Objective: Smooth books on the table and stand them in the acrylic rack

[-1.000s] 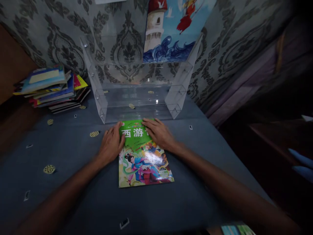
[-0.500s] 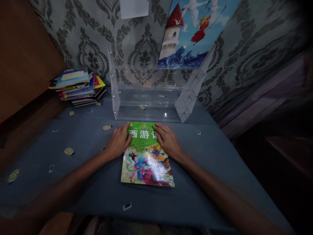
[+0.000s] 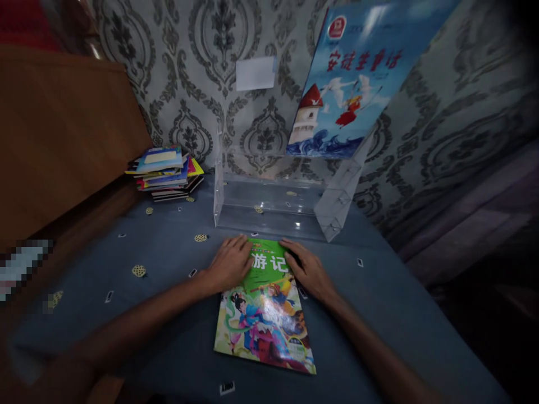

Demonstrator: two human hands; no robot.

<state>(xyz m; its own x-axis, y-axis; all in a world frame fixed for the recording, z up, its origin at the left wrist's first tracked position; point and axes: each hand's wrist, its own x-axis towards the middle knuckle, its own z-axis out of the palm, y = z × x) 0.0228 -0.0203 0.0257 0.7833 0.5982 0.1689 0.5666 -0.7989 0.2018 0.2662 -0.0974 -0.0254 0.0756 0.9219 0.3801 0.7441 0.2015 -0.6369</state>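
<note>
A picture book (image 3: 269,320) with a green top and cartoon figures lies face up, slightly turned, on the table. My left hand (image 3: 231,262) covers its upper left part, fingers bent over the cover and side. Against the upper right edge is my right hand (image 3: 309,270), its fingertips at the top corner and its thumb by the side. The book is held between both hands. Just beyond stands a clear acrylic rack (image 3: 273,219). A blue book (image 3: 357,84) with a castle and white birds stands upright on its upper right part.
A stack of books (image 3: 166,174) sits at the back left beside a brown wooden panel (image 3: 71,123). The blue-grey tablecloth (image 3: 168,303) has small printed fruit shapes and labels. A white card (image 3: 255,74) is in front of the patterned wall (image 3: 227,33).
The view has tilted up, showing more of the blue book. My left hand now covers more of the cover's left side, while my right hand has shifted outward to the edge, uncovering the last character.
</note>
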